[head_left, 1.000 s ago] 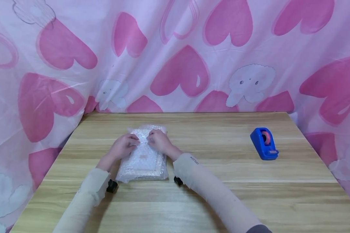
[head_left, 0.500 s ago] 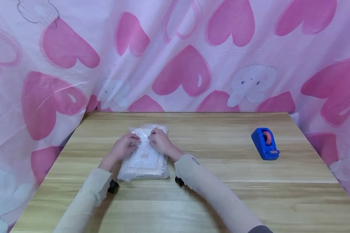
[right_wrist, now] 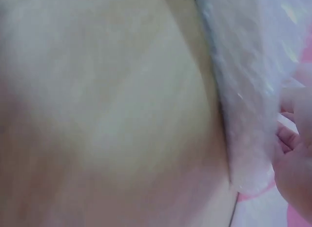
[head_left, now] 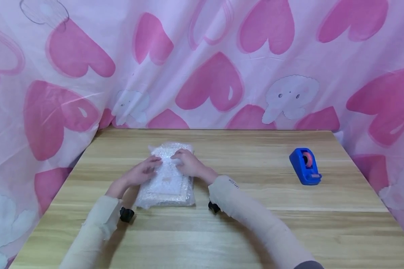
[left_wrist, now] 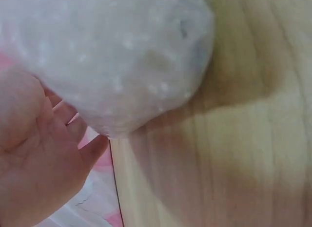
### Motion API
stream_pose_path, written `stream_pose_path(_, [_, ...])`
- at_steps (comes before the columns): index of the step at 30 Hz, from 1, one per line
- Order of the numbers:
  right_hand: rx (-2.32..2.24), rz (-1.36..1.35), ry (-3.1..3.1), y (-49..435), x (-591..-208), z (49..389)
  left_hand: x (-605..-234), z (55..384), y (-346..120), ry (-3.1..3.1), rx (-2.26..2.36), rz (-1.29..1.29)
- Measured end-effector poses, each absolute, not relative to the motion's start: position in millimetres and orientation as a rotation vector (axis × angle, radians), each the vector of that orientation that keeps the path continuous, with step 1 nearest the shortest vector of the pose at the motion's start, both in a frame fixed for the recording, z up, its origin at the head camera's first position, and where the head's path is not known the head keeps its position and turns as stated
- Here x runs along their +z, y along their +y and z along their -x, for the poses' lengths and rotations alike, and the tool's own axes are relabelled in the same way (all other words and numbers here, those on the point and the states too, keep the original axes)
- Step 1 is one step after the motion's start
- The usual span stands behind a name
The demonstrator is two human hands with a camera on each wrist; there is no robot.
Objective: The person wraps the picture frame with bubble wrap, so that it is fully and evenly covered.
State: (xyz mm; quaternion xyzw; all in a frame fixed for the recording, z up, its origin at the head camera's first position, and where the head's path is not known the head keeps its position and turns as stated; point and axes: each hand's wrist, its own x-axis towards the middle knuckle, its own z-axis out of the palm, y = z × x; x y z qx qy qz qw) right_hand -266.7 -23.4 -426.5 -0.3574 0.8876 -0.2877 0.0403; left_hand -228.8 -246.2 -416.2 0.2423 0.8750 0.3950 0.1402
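Observation:
A flat rectangular package in bubble wrap (head_left: 168, 188) lies on the table, left of centre in the head view. A small tan patch shows near its middle. My left hand (head_left: 142, 172) is over the package's left side, its fingertips at the upper middle. From the other side my right hand (head_left: 188, 163) reaches over the upper right part, fingers loosely bent and thumb apart. A short gap separates the two hands' fingertips. In the left wrist view the bubble wrap (left_wrist: 122, 56) bulges beside the relaxed fingers; in the right wrist view the wrap (right_wrist: 248, 100) partly hides the fingers.
A blue tape dispenser (head_left: 304, 168) with a pink roll stands on the right side of the wooden table (head_left: 256, 228). Behind the table's far edge hangs a pink curtain (head_left: 208, 33) with hearts. Black wrist cameras sit below both sleeves.
Both hands' fingers have loosened and spread from their earlier pinching pose on the wrap. The wrists have moved slightly outward. The package stays nearly in place.

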Motion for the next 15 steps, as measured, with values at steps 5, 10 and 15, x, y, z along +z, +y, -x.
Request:
stream_pose_path(5, [-1.087,1.153,2.645,-9,-412,271,-410,225,-250,2.573,1.082,-0.745])
stream_pose_path(10, [-1.227,1.106,2.607,15,-402,268,-401,224,-252,2.676,1.065,-0.787])
stream_pose_path(15, [-1.255,0.977,2.604,49,-403,269,-395,226,-254,2.805,1.029,-0.726])
